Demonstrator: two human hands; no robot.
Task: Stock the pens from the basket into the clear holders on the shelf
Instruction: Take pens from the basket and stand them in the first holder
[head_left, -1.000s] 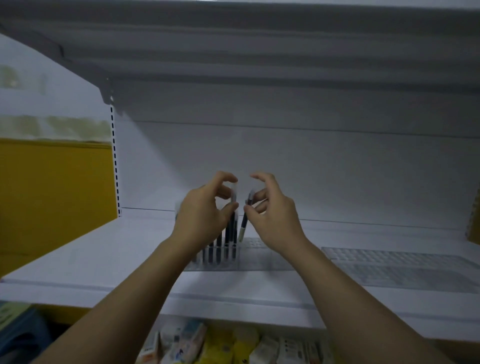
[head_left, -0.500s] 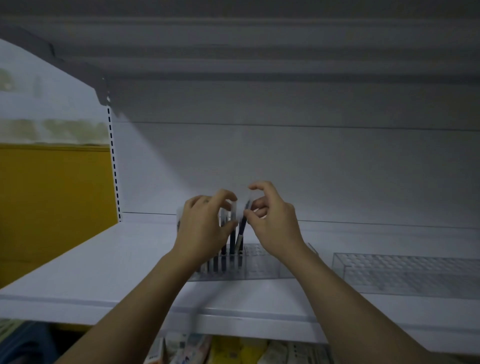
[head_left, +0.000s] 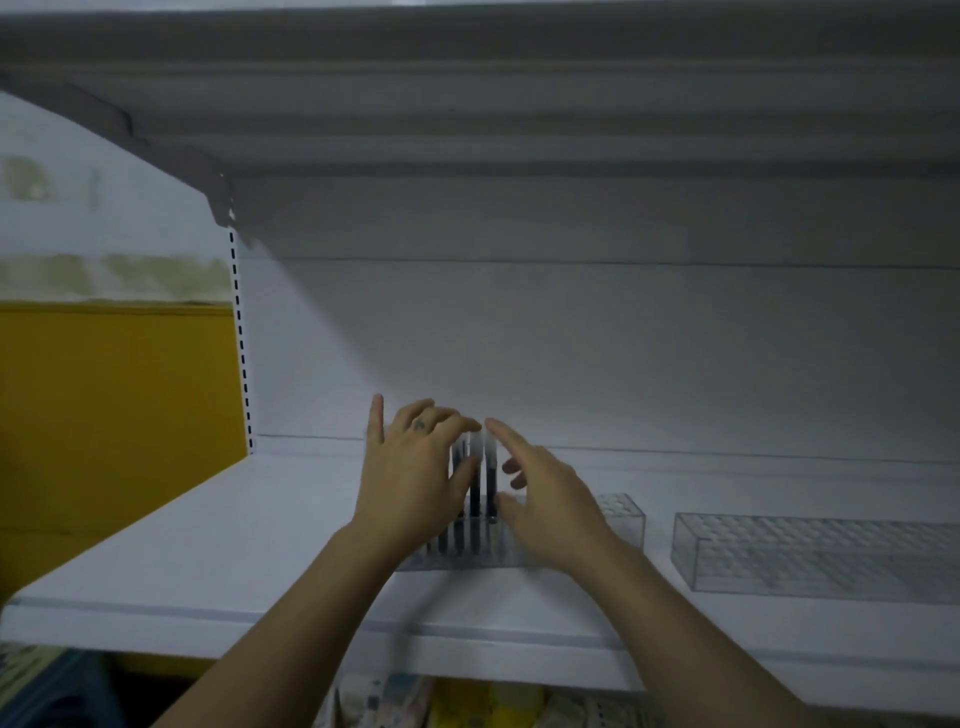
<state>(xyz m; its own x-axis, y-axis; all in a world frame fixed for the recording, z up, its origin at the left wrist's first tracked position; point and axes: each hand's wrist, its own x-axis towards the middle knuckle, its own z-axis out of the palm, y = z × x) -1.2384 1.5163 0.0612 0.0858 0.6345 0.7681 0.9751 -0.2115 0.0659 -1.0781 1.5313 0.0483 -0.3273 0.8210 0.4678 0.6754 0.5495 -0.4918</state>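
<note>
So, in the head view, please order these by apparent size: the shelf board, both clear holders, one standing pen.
1. shelf board
2. right clear holder and left clear holder: unranked, since the left hand and right hand hide much of the left one
3. standing pen

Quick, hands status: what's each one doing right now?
Left hand: open, fingers spread over the pens in the clear holder.
Right hand: open, index finger at the pen tops, holding nothing.
</note>
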